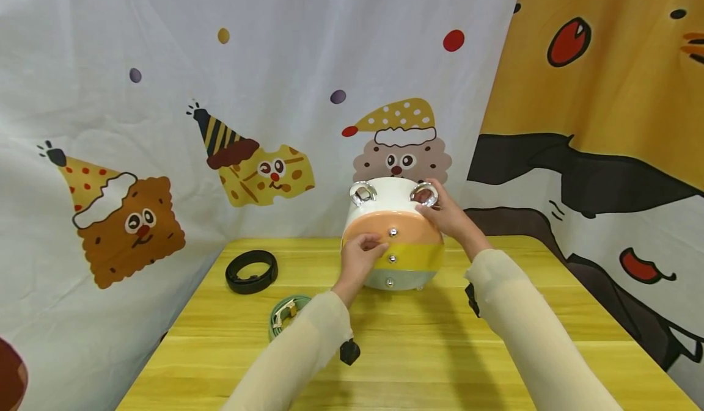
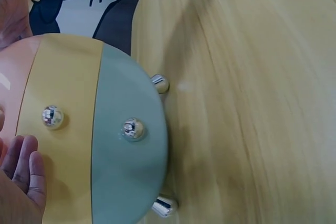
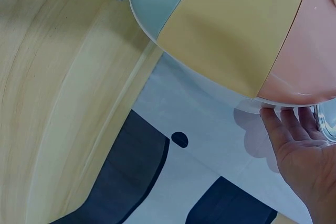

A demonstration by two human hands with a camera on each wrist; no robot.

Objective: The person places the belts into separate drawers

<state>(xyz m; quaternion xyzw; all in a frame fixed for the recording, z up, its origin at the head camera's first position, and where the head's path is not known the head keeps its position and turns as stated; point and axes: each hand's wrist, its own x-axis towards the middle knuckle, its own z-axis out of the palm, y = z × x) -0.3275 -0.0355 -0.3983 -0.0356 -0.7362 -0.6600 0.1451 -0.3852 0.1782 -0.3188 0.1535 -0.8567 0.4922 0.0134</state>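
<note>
Animal-eared chest [image 1: 407, 243], its drawers [image 2: 119, 171] all unopened, stands at the desk's [image 1: 396, 356] twelve o'clock, right hand [image 1: 448, 217] gripping its corner, left hand [image 1: 359, 258] empty, loosely curled, coiled belts [image 1: 251, 285] outside toward eight o'clock.

Black belt [image 1: 249, 286] near green belt [image 1: 282, 314]

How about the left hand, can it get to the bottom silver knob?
Probably yes. The left hand looks empty, slightly above and to one side of the bottom silver knob, and nothing covers that knob on the front of the striped box.
</note>
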